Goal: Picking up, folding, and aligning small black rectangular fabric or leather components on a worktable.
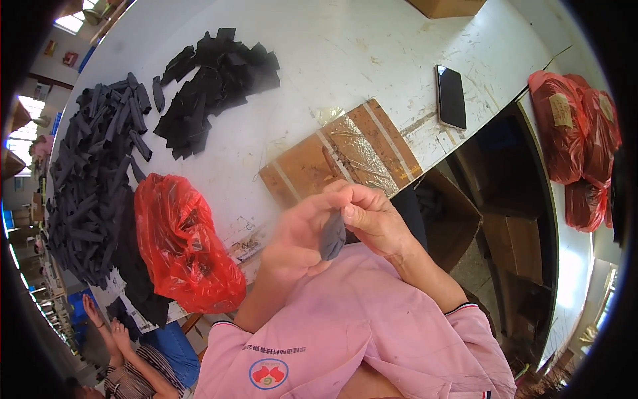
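Observation:
Close in front of my chest, a small dark grey piece of cloth is held between my two hands. My left hand curls round its left side and is a little blurred. With thumb and fingertips together, my right hand pinches the cloth's upper end. Beyond my hands, a brown cardboard piece banded with tape lies at the table's near edge. Flat black cloth pieces lie in a loose pile farther back. At the left is a large heap of rolled dark grey cloth pieces.
A red plastic bag sits on the white table, left of my hands. At the right are a phone and, past a gap with open cardboard boxes, more red bags. Another person sits at the lower left.

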Motion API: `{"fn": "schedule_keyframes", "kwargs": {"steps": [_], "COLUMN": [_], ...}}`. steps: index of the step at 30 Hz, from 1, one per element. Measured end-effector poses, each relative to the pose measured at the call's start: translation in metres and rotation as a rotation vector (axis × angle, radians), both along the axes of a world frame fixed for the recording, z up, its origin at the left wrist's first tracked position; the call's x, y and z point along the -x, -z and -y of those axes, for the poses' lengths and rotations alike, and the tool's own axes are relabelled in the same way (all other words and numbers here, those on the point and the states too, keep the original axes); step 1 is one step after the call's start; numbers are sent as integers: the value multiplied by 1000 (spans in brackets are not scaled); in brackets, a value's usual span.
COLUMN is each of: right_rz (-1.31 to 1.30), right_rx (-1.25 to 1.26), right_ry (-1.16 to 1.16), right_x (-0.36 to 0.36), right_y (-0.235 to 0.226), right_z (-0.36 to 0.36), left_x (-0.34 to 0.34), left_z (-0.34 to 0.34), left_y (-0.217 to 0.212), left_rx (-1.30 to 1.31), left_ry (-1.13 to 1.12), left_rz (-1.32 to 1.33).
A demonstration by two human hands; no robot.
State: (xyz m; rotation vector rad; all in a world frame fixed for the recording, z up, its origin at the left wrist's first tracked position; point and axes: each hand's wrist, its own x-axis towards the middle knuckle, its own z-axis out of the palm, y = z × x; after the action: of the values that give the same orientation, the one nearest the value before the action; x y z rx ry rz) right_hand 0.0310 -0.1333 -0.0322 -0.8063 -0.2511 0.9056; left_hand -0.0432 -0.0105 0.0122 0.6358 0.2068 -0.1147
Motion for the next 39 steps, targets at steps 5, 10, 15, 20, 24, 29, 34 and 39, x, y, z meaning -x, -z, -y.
{"fn": "schedule_keyframes", "kwargs": {"steps": [5, 10, 15, 20, 24, 29, 34, 39], "right_rz": [436, 863, 463, 155, 112, 339, 1036, 1726], "right_rx": [201, 376, 266, 289, 341, 416, 405, 652], "right_ry": [176, 266, -17, -133, -43, -46, 367, 281], "right_x": [-12, -24, -54, -66, -58, -62, -55, -49], "right_y": [-24, -73, -105, -41, -8, -14, -34, -71], "right_z": [0, -9, -20, -20, -16, -12, -7, -16], "left_x": [-4, -23, -38, -51, -44, -49, -50, -42], "left_z": [17, 16, -16, -34, -21, -19, -29, -13], "left_y": [8, -11, -38, 23, 55, 13, 1, -3], "left_rx": [-754, -713, 281, 685, 588, -662, -1024, -550], "left_ry": [-394, -629, -115, -40, -74, -438, -381, -673], "left_rz": [2, 189, 292, 39, 18, 133, 491, 412]}}
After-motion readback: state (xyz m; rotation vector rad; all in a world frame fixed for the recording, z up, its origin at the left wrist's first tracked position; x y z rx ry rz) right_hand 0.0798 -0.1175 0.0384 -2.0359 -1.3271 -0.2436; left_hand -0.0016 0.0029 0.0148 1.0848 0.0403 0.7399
